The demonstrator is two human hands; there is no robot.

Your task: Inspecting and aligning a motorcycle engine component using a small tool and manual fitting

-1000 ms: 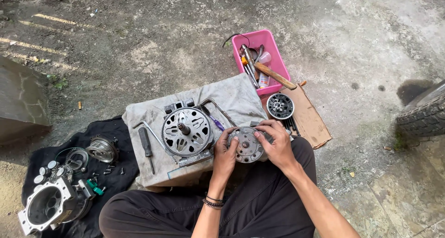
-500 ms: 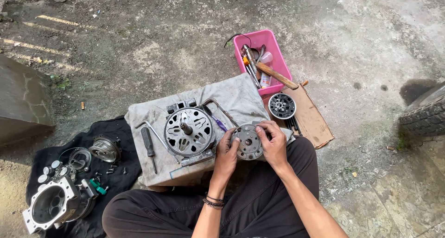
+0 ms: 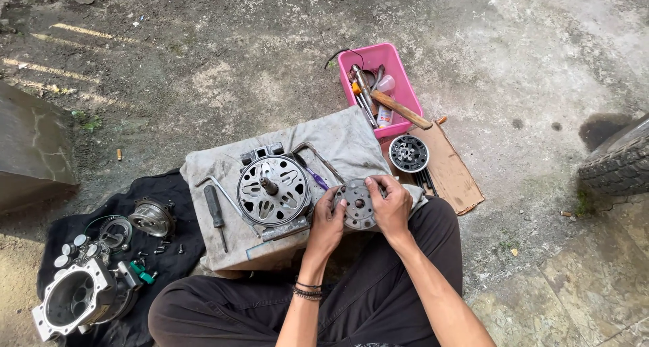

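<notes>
Both grips are closed on one part: the left hand (image 3: 326,223) clasps the left edge of a round grey metal disc (image 3: 357,203) with holes around a central hub, and the right hand (image 3: 391,205) wraps over its right edge, fingers curled across the top rim. That disc sits at the near right corner of a low surface draped in a grey cloth (image 3: 338,141), just above the person's lap in dark trousers. A dark beaded bracelet (image 3: 307,292) rings the left wrist. Just left of the disc, on the same cloth, lies a larger spoked metal wheel (image 3: 274,189) with a short shaft standing up from its middle, close to the left hand but apart from it. Further left on the cloth lie a black-handled screwdriver (image 3: 215,210) and a bent metal wrench (image 3: 218,187); a small purple-handled tool (image 3: 318,180) rests between the wheel and the disc. Beyond the cloth's far right corner stands a pink plastic tray (image 3: 399,73) filled with tools, a wooden handle (image 3: 400,109) jutting over its rim. Next to it, on a sheet of brown cardboard (image 3: 454,174), sits a small black round part with a ring of metal teeth (image 3: 409,153). To the left, on the concrete ground, a black cloth (image 3: 169,242) carries a pale metal housing with a wide bore (image 3: 73,298), a round metal cover (image 3: 150,216) and scattered bolts. A tyre (image 3: 616,159) shows at the right edge.
</notes>
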